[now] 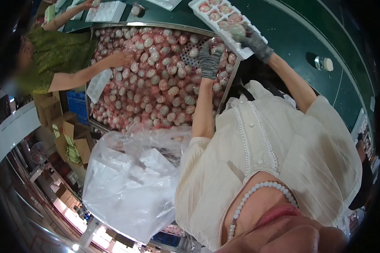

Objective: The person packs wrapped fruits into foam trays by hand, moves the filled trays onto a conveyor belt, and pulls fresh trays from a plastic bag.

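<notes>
My left hand, in a grey striped glove, reaches into a wide metal-edged bin of plastic-wrapped eggs. Its fingers are apart over the eggs near the bin's right corner. In a grey glove too, my right hand is at the near end of a white egg tray on the green table. Its fingers close on a greenish wrapped egg above the tray's cups; the fingertips are partly hidden. Several reddish wrapped eggs sit in the tray's far cups.
Across the bin, a co-worker's hand reaches over the eggs, near a white tray. A lidded jar stands on the green table. A clear plastic bag of white trays lies at the bin's near side. Cardboard boxes stand left.
</notes>
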{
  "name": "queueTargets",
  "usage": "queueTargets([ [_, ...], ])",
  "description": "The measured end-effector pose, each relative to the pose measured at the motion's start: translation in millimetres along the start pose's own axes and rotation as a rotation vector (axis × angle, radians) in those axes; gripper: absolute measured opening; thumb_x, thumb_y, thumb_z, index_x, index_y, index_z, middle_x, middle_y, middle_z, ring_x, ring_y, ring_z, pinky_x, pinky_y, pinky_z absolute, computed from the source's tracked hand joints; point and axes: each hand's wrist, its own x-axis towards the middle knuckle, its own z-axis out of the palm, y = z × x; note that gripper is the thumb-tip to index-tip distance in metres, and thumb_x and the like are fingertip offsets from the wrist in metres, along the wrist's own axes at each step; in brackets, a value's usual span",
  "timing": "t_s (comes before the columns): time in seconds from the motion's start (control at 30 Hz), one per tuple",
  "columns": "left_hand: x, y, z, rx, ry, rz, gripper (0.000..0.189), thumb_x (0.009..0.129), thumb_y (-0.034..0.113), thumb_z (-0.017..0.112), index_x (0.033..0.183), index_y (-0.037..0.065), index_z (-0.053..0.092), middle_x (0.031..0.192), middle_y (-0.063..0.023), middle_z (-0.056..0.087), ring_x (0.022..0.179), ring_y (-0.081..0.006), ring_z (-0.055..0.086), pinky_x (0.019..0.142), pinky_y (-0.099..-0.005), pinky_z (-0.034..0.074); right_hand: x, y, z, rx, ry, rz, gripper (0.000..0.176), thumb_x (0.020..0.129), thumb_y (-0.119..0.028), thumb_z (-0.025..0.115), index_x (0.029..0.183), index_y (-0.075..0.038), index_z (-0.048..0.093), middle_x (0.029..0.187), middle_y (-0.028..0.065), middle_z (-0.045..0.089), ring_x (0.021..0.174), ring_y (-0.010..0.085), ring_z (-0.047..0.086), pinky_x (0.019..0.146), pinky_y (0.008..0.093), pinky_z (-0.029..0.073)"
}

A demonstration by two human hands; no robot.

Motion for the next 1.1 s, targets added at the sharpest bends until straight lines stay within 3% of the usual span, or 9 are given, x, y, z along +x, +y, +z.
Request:
queueTargets([
  [0.03,3,8,6,0.002,0.069,-0.060,0.035,0.072,-0.004,0.051,0.107,0.000,0.047,0.098,-0.0072,0.054,0.088,-0.0139,0.050,0.080,-0.0243,0.040,-7,0,-17,-0.220,0.109,-0.219,0.054,0.069,-0.020,0.067,0.113,-0.005,0.041,0.094,0.0062,0.056,0.079,0.0145,0.055,0.068,0.0265,0.047],
  [0.17,26,-15,41,-0.219,-0.150,0.090,0.038,0.071,0.004,0.058,0.106,-0.001,0.046,0.101,-0.0078,0.051,0.088,-0.0153,0.050,0.078,-0.0261,0.042,-29,-21,-73,-0.715,0.140,-0.238,0.054,0.066,-0.020,0.066,0.112,-0.005,0.043,0.092,0.0147,0.056,0.080,0.0234,0.056,0.071,0.0305,0.046],
  [0.33,29,-9,74,0.704,-0.229,0.131,0.058,0.064,0.029,0.060,0.112,0.002,0.044,0.106,-0.0195,0.047,0.097,-0.0309,0.048,0.084,-0.0354,0.040,-13,11,-83,-1.140,0.062,-0.346,0.049,0.062,-0.027,0.064,0.103,-0.003,0.051,0.085,0.0156,0.057,0.076,0.0312,0.056,0.067,0.0370,0.045],
  [0.47,40,9,94,0.920,-0.246,-0.010,0.056,0.065,0.035,0.054,0.114,0.010,0.044,0.112,-0.0199,0.045,0.099,-0.0315,0.047,0.085,-0.0377,0.038,9,-18,-94,-1.024,-0.252,-0.033,0.041,0.060,-0.022,0.063,0.097,-0.005,0.055,0.082,0.0163,0.058,0.074,0.0306,0.057,0.065,0.0363,0.046],
  [0.6,70,-14,109,0.952,-0.189,0.146,0.057,0.064,0.033,0.057,0.114,0.010,0.044,0.102,-0.0173,0.053,0.095,-0.0309,0.050,0.082,-0.0377,0.040,36,-42,-77,-1.440,-0.415,-0.135,0.031,0.061,-0.016,0.061,0.090,-0.005,0.059,0.077,0.0170,0.058,0.073,0.0297,0.057,0.061,0.0343,0.046],
  [0.8,103,-10,121,0.806,-0.079,0.100,0.052,0.064,0.031,0.060,0.108,0.006,0.048,0.096,-0.0149,0.056,0.088,-0.0278,0.054,0.077,-0.0356,0.043,53,-41,-100,-1.307,-0.230,-0.203,0.023,0.061,-0.018,0.062,0.076,-0.002,0.057,0.065,0.0157,0.056,0.065,0.0312,0.056,0.059,0.0380,0.045],
  [0.9,95,-9,106,0.557,-0.151,0.092,0.048,0.065,0.030,0.060,0.105,0.005,0.049,0.096,-0.0151,0.056,0.087,-0.0278,0.055,0.077,-0.0356,0.043,59,-15,-105,-1.164,-0.375,-0.327,0.027,0.061,-0.019,0.064,0.079,-0.001,0.056,0.066,0.0170,0.056,0.066,0.0305,0.056,0.060,0.0373,0.045],
  [1.03,79,-12,107,0.693,-0.134,0.201,0.048,0.065,0.031,0.062,0.103,0.005,0.050,0.096,-0.0147,0.054,0.092,-0.0278,0.051,0.081,-0.0351,0.040,79,7,-88,-1.460,0.003,-0.347,0.030,0.060,-0.023,0.067,0.080,-0.003,0.055,0.070,0.0168,0.055,0.073,0.0311,0.055,0.064,0.0368,0.044],
  [1.1,75,-8,104,0.682,-0.175,0.154,0.051,0.063,0.031,0.063,0.105,0.006,0.050,0.102,-0.0158,0.049,0.093,-0.0286,0.050,0.083,-0.0354,0.040,76,5,-98,-1.354,-0.047,-0.162,0.030,0.060,-0.024,0.068,0.079,-0.004,0.056,0.071,0.0153,0.056,0.073,0.0314,0.055,0.065,0.0366,0.045],
])
